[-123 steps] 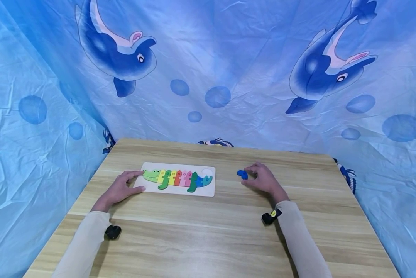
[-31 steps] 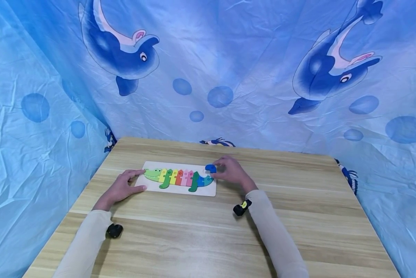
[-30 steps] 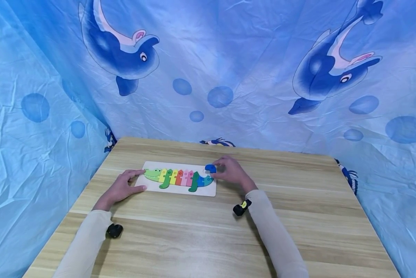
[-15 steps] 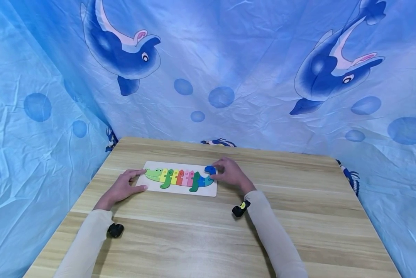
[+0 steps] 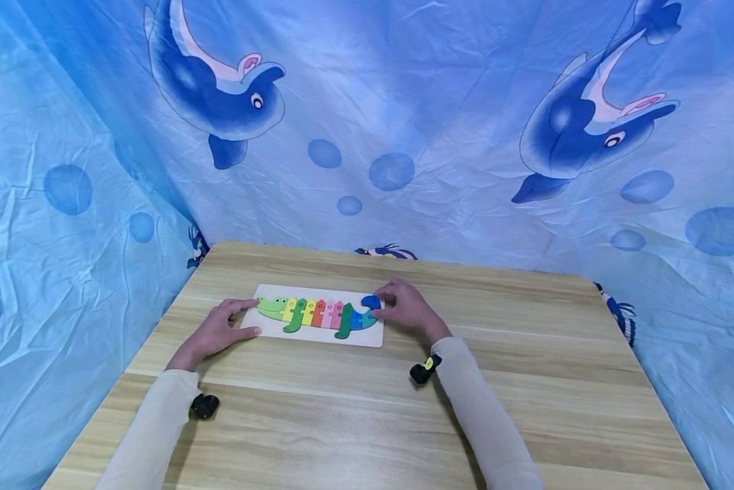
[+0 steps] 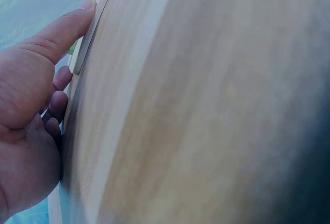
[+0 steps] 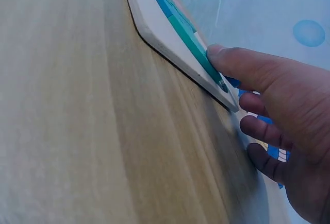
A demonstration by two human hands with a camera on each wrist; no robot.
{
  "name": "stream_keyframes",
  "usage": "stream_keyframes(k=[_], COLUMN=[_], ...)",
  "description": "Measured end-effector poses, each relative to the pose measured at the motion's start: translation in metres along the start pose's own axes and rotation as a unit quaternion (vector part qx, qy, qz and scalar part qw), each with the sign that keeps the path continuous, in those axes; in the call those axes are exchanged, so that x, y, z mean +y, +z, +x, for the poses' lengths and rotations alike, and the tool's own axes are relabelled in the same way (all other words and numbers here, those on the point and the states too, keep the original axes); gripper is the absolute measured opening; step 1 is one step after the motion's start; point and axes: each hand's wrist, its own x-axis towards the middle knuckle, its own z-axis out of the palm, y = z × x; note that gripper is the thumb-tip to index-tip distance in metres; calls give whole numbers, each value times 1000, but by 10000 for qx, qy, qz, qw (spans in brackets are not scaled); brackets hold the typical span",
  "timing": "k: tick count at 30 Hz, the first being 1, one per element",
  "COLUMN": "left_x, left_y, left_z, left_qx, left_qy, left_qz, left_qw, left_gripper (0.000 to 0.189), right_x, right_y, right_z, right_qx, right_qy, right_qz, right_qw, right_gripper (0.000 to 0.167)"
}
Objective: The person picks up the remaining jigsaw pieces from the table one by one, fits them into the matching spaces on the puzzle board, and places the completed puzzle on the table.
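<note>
A white puzzle board (image 5: 318,338) lies on the wooden table, bearing a crocodile of coloured pieces. Its green head (image 5: 272,307) is at the left end, and striped body pieces run right to blue-green tail pieces (image 5: 362,320). My right hand (image 5: 408,305) pinches the dark blue tail-tip puzzle piece (image 5: 370,301) between thumb and forefinger, down at the tail's upper end. In the right wrist view, its thumb (image 7: 232,62) sits over the tail. Thumb and forefinger of my left hand (image 5: 216,329) rest, spread apart, on the board's left end; in the left wrist view, the thumb (image 6: 62,33) lies along its edge.
The wooden table (image 5: 342,422) reaches around the board on all sides. Behind and beside it hangs a blue curtain (image 5: 453,95) printed with dolphins. A black wrist camera (image 5: 204,406) sits at the left sleeve, another black wrist camera (image 5: 425,369) at the right.
My right hand has carried the blue piece left from beside the board onto the tail end, where it has since settled slightly lower. The left hand keeps its place on the board.
</note>
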Motion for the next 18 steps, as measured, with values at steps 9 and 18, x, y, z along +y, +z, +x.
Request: stream_keyframes(k=[9,18], left_x=[1,1], left_y=[0,0], left_z=[-1,-1], left_qx=[22,-8], left_qy=[-3,-29], left_qz=[61,43], left_qw=[10000,10000], left_gripper=[71,71], right_x=[1,2], right_y=[3,3], right_z=[-1,-1], right_qx=[-21,-21], right_qy=[123,142], right_qz=[56,-21], right_qw=[9999,9999], right_gripper=[44,49])
